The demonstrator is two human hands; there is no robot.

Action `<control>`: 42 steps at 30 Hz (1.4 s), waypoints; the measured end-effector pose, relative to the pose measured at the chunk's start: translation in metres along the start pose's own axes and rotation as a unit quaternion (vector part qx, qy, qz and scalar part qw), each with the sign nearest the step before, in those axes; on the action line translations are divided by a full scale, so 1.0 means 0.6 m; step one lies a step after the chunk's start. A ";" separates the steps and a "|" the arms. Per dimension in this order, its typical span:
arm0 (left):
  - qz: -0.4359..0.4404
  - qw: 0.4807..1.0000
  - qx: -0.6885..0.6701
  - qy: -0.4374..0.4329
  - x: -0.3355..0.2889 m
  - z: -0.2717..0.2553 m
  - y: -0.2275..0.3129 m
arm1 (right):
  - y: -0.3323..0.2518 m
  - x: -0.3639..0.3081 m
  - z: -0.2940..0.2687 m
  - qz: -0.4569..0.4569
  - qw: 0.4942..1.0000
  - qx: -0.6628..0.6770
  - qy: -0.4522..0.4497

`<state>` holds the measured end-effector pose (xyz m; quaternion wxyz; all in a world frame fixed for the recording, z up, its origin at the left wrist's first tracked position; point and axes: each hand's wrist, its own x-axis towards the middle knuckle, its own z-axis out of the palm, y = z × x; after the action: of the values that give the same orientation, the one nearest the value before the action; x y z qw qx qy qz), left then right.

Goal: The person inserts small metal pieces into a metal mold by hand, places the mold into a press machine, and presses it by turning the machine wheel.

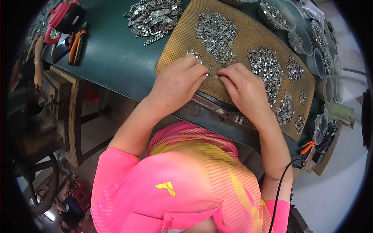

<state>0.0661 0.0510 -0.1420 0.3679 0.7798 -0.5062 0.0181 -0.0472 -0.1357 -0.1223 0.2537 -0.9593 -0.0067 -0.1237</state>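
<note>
My left hand point(179, 82) is closed in a pinch on a small shiny metal link point(207, 74) that pokes out past the fingertips. Facing it across a narrow gap, my right hand point(245, 86) has thumb and forefinger pressed close together; whatever they hold is too small to make out. Both hands rest over the near edge of a tan textured mat point(175, 50). Beyond them lies a heap of small metal pins point(217, 33). To the right of my right hand is a pile of blocky metal links point(266, 70). A few small pieces point(194, 54) lie behind my left hand.
Jointed metal strips point(155, 19) are heaped on the green tabletop point(112, 42). Orange-handled pliers point(77, 46) and a red-and-black pot point(64, 17) stand left. Clear plastic tubs point(300, 40) line the right side. A black cable point(276, 198) hangs by my right arm. Other people work at far left.
</note>
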 end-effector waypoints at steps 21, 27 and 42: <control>0.057 0.997 0.042 -0.023 0.000 0.009 0.013 | -0.002 -0.086 -0.057 -0.003 0.998 -0.061 0.022; 0.064 0.995 0.052 -0.047 0.010 0.007 0.011 | 0.005 -0.174 -0.109 0.046 0.996 -0.068 0.026; 0.036 0.998 0.034 -0.047 0.007 0.010 0.015 | -0.025 -0.223 -0.080 0.031 0.989 -0.144 0.034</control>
<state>0.0588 0.0421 -0.1393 0.3163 0.7728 -0.5500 0.0120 -0.1893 -0.1393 -0.1068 0.1168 -0.9808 0.0497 -0.1483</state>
